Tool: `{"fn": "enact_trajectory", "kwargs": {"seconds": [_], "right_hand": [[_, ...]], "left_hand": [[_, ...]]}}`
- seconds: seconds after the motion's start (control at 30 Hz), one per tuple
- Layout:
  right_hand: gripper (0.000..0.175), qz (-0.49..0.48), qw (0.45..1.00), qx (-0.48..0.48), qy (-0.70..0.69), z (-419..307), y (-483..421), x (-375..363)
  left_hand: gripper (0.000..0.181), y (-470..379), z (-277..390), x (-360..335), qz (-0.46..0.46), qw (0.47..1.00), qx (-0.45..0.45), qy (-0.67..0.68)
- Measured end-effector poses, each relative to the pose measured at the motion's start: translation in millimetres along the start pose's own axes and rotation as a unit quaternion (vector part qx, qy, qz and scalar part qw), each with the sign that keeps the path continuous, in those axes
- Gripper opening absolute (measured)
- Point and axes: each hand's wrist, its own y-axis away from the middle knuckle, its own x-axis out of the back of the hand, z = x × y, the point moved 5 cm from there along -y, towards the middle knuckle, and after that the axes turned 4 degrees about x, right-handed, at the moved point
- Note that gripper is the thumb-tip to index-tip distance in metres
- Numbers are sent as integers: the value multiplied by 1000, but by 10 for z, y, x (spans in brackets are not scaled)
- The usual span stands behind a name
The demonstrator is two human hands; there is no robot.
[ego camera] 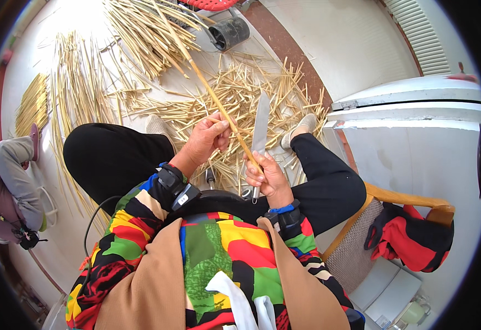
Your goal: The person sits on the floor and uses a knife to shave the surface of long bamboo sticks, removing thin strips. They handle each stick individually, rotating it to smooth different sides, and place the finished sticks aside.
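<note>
A long, yellowish reed or cane stalk (208, 87) runs at a slant from the far bundle down to my two hands. My left hand (204, 139) pinches it with thumb and fingers a little above its lower end. That lower end lies in my right hand (271, 177), which also grips the handle of a broad-bladed knife (260, 121). The blade points away from me, beside the stalk and apart from it along most of its length. Below my hands, between my knees, a dark-handled tool (210, 178) is partly hidden by my lap.
Cut stalk pieces (248, 86) litter the floor between my feet. Beyond lie a thick stalk bundle (151, 45), long thin stalks (79, 78) and a shorter bundle (32, 103). A black cylinder (230, 33) stands ahead. Another person (11, 181) sits left; a wooden-armed chair (409, 197) is right.
</note>
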Motion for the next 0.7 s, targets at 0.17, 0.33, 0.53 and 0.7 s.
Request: {"fn": "enact_trajectory", "kwargs": {"seconds": [0.17, 0.33, 0.53, 0.7], "right_hand": [[20, -18, 1000, 6, 16, -16, 8, -71], [19, 15, 999, 27, 41, -24, -7, -53], [20, 19, 998, 26, 55, 2, -9, -62], [21, 11, 998, 30, 46, 9, 9, -108]], "left_hand": [[13, 4, -15, 54, 39, 997, -24, -60], [14, -17, 8, 60, 62, 995, -21, -74], [9, -47, -40, 84, 93, 993, -17, -75], [13, -106, -195, 313, 166, 983, 23, -77]]}}
